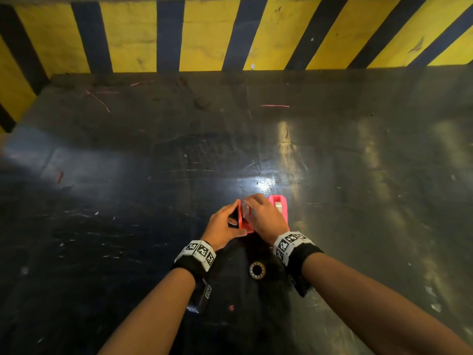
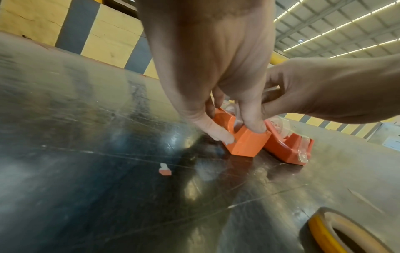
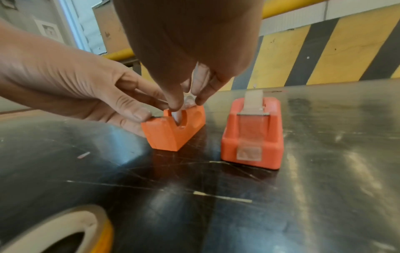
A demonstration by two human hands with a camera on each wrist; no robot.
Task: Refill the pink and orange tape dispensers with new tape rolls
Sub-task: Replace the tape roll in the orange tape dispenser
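Note:
The orange dispenser [image 1: 244, 222] stands on the dark table, seen close in the right wrist view [image 3: 171, 133]. My left hand [image 1: 236, 221] grips its side between thumb and fingers [image 2: 253, 125]. My right hand [image 3: 188, 102] reaches down from above and pinches a clear tape roll [image 2: 229, 107] sitting in the dispenser's slot. The pink dispenser [image 3: 253, 137] stands just to the right with a clear roll in it and tape drawn down over its front. Most of the roll in the orange dispenser is hidden by my fingers.
A yellow-edged tape roll [image 1: 257, 270] lies on the table near me, between my wrists. A small orange scrap [image 2: 165, 171] lies in front of the dispensers. A yellow and black striped wall [image 1: 204, 34] borders the table's far side.

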